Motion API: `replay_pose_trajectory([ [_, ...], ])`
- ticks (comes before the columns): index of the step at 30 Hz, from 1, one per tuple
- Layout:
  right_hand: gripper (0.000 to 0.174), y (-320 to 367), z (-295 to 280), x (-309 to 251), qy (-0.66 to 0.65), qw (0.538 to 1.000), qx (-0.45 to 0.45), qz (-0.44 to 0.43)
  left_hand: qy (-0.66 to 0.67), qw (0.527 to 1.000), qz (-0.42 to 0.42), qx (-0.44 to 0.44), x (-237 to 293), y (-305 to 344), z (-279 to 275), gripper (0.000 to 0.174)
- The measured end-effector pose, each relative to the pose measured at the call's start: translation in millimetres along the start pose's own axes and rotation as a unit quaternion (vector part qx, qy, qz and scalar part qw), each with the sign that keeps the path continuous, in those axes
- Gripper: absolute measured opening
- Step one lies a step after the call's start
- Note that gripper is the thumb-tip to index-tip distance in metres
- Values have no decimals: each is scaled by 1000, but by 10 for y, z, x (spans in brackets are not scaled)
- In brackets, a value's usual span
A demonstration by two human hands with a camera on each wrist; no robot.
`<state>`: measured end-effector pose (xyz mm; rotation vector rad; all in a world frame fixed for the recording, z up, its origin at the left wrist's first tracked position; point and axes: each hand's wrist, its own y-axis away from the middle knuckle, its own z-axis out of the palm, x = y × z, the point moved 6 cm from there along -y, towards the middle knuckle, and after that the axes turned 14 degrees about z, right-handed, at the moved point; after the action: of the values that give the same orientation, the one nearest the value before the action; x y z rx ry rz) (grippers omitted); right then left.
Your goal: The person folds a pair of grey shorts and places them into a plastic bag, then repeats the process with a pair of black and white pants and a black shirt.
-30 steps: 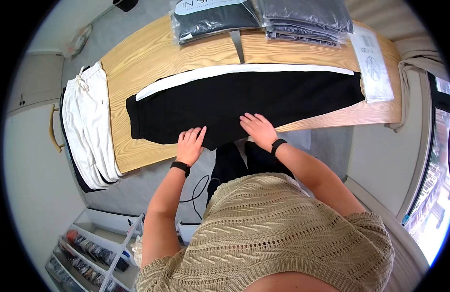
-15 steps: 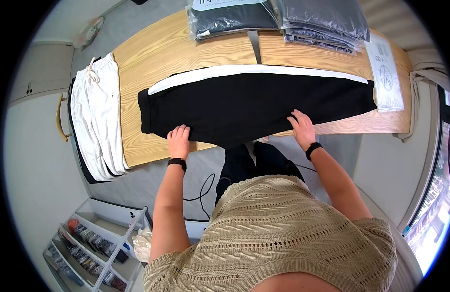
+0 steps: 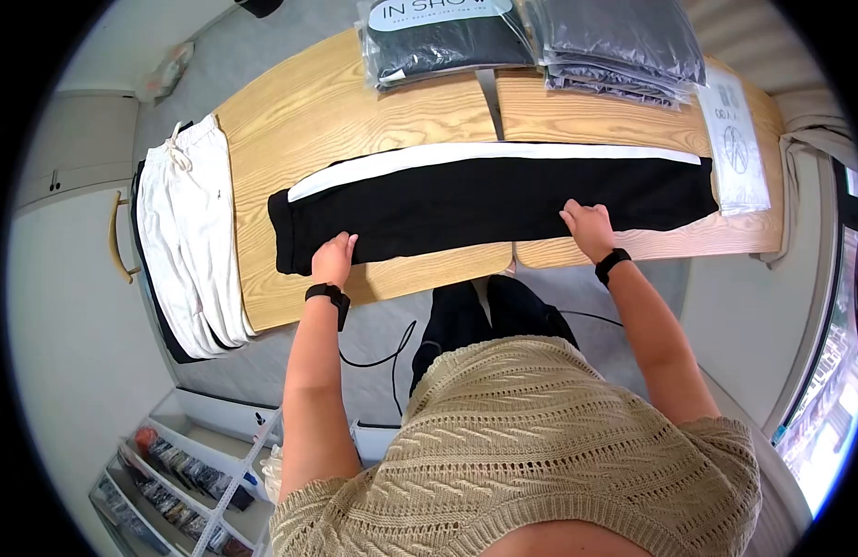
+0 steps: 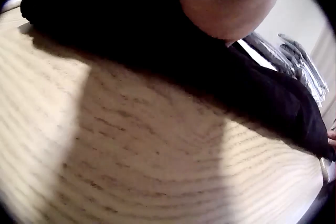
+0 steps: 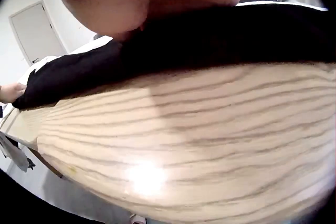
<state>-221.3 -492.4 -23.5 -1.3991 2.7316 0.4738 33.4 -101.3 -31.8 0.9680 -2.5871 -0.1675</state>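
Black trousers [image 3: 448, 200]: matt cloth – smooth
My tabletop [image 3: 308, 102]: wood, streaky grain
Bags [image 3: 615, 42], upper right: glossy plastic
My top [image 3: 540, 408]: openwork knit

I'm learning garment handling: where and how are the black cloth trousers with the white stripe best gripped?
Probably pinch the near long edge of the black trousers at two spread points, from the wearer's side: they lie flat and long, with that edge facing that side.

The black trousers [image 3: 485, 200] now form a narrower band, baring more surface [image 3: 438, 269]; the left hand [image 3: 333, 260] and right hand [image 3: 591, 230] have curled their fingers.
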Motion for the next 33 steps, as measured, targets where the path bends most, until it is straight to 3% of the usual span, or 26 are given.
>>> replay_pose_trajectory([
  [4, 21, 2, 53, -8, 22, 999, 23, 12, 11, 1000, 9, 14, -38, 103, -90, 32],
  [6, 20, -2, 65, 37, -20, 999, 38, 0, 0, 988, 135, 70, 63, 243, -290, 31],
  [8, 17, -5, 17, 46, -73, 997, 33, 5, -19, 994, 110, 17, -51, 373, -313, 36],
  [11, 19, -3, 28, 85, -103, 994, 27, 5, -58, 978, 185, 78, -218, 508, -348, 25],
  [14, 19, 39, 8, 46, -63, 997, 47, -8, -36, 987, 146, 51, -451, 429, -271, 17],
  [15, 19, 60, -8, 40, -40, 996, 78, 3, -28, 980, 158, 120, -435, 381, -329, 10],
  [18, 19, 72, 14, 27, -3, 992, 127, 18, -81, 990, 100, 52, -450, 233, -260, 14],
  [22, 21, 72, 7, 34, -1, 990, 136, 27, -109, 988, 78, 72, -322, 202, -277, 16],
  [24, 21, 48, 23, 61, 8, 991, 124, 42, -96, 986, 92, 104, -107, 184, -378, 6],
  [26, 20, 62, 39, 60, 9, 991, 125, 46, -71, 967, 142, 197, 328, 161, -597, 18],
  [30, 20, 71, 0, 47, -4, 992, 110, 64, 103, 936, 331, 54, 1289, -32, -303, 33],
  [33, 20, 76, -23, 40, -7, 992, 112, 54, 30, 945, 319, 68, 1638, -135, -89, 42],
])
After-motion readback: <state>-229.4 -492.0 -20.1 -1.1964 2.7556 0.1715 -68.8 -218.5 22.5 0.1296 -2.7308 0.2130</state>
